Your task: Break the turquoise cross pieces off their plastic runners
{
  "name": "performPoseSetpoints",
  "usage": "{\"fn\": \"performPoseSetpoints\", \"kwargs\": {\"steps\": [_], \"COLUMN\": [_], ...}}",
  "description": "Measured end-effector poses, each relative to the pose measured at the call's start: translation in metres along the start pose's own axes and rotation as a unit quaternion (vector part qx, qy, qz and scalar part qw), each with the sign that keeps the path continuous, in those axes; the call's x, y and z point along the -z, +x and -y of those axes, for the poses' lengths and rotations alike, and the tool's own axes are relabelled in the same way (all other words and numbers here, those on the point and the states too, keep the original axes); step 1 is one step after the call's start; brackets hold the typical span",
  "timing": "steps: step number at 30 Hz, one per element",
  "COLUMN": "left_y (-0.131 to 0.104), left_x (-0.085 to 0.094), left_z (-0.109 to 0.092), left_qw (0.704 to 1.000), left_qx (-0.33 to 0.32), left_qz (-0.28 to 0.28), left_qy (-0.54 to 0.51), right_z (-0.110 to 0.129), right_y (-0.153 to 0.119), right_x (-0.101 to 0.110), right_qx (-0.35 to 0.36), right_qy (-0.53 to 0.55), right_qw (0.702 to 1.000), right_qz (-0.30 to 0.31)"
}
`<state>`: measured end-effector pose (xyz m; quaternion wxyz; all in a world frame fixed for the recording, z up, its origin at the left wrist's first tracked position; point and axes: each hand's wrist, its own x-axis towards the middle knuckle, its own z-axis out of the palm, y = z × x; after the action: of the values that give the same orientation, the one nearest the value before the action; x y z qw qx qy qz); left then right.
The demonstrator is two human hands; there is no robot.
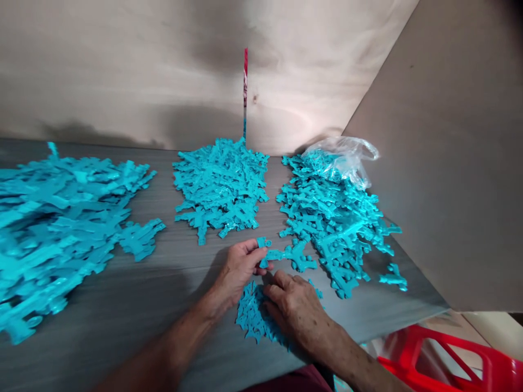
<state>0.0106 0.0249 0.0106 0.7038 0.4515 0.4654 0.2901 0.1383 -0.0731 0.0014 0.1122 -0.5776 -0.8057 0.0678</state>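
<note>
My left hand (pixel 245 264) is closed, with a flat turquoise plastic piece (pixel 276 254) pinched between thumb and fingers. The piece has a small ring at its top, and its narrow part points right toward another turquoise piece on the table. Just below, my right hand (pixel 295 302) hangs over a small heap of turquoise bits (pixel 254 313), its fingers curled. Whatever those fingers grip is hidden from view. That heap lies between my forearms, partly covered by the right hand.
Larger heaps of similar turquoise pieces stand at the left (pixel 61 218), the middle (pixel 223 182) and the right (pixel 339 223). A clear plastic bag (pixel 347 155) rests on the right heap. Wooden panels (pixel 122 71) rise behind and at the right. A red plastic frame (pixel 445 354) sits beyond the table's edge.
</note>
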Motion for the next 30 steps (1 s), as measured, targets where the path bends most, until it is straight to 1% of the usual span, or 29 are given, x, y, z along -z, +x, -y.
{"fn": "performPoseSetpoints", "kwargs": {"steps": [2, 5, 7, 9, 10, 11, 12, 13, 15, 16, 17, 19, 21, 23, 27, 28, 30], "left_y": [-0.001, -0.001, -0.001, 0.0, 0.0, 0.0, 0.0, 0.0, 0.0, 0.0, 0.0, -0.001, -0.001, -0.002, -0.002, -0.001, -0.001], "left_x": [0.0, 0.002, 0.002, 0.003, 0.003, 0.003, 0.002, 0.002, 0.001, 0.0, 0.0, -0.001, -0.002, -0.002, 0.001, 0.002, 0.003], "left_z": [-0.002, -0.002, -0.001, 0.0, 0.0, 0.001, 0.001, 0.002, 0.002, 0.002, 0.002, 0.001, 0.001, 0.0, 0.0, 0.0, 0.001], "left_qw": [1.0, 0.999, 0.999, 0.999, 0.999, 0.999, 0.999, 1.0, 1.0, 1.0, 1.0, 1.0, 0.999, 0.998, 0.991, 0.99, 0.991], "left_qx": [0.012, 0.014, 0.013, 0.012, 0.012, 0.011, 0.009, 0.006, -0.003, -0.009, -0.013, -0.022, -0.034, -0.05, -0.105, -0.111, -0.101], "left_qz": [-0.001, 0.001, 0.005, 0.009, 0.008, 0.006, 0.005, 0.005, 0.011, 0.015, 0.018, 0.015, 0.002, -0.012, -0.032, -0.041, -0.059], "left_qy": [-0.018, -0.034, -0.035, -0.036, -0.037, -0.036, -0.033, -0.029, -0.023, -0.021, -0.019, -0.01, 0.015, 0.043, 0.072, 0.074, 0.068], "right_z": [-0.002, -0.003, -0.002, -0.003, -0.005, -0.006, -0.008, -0.009, -0.012, -0.013, -0.014, -0.015, -0.016, -0.017, -0.018, -0.018, -0.017], "right_y": [-0.001, -0.005, -0.006, -0.007, -0.006, -0.006, -0.005, -0.004, -0.001, 0.0, 0.001, 0.003, 0.004, 0.004, 0.004, 0.004, 0.004], "right_x": [-0.001, 0.0, 0.002, 0.004, 0.005, 0.006, 0.008, 0.009, 0.012, 0.014, 0.015, 0.016, 0.016, 0.016, 0.017, 0.017, 0.019], "right_qx": [0.006, -0.007, -0.021, -0.036, -0.053, -0.081, -0.117, -0.158, -0.232, -0.253, -0.266, -0.281, -0.291, -0.294, -0.293, -0.295, -0.297], "right_qy": [0.008, 0.058, 0.12, 0.217, 0.277, 0.345, 0.416, 0.485, 0.601, 0.643, 0.675, 0.717, 0.741, 0.755, 0.769, 0.771, 0.777], "right_qw": [1.0, 0.998, 0.991, 0.973, 0.955, 0.929, 0.894, 0.852, 0.756, 0.713, 0.678, 0.627, 0.593, 0.573, 0.556, 0.552, 0.543], "right_qz": [-0.023, -0.039, -0.045, -0.071, -0.089, -0.105, -0.116, -0.122, -0.119, -0.119, -0.118, -0.12, -0.121, -0.122, -0.117, -0.116, -0.114]}}
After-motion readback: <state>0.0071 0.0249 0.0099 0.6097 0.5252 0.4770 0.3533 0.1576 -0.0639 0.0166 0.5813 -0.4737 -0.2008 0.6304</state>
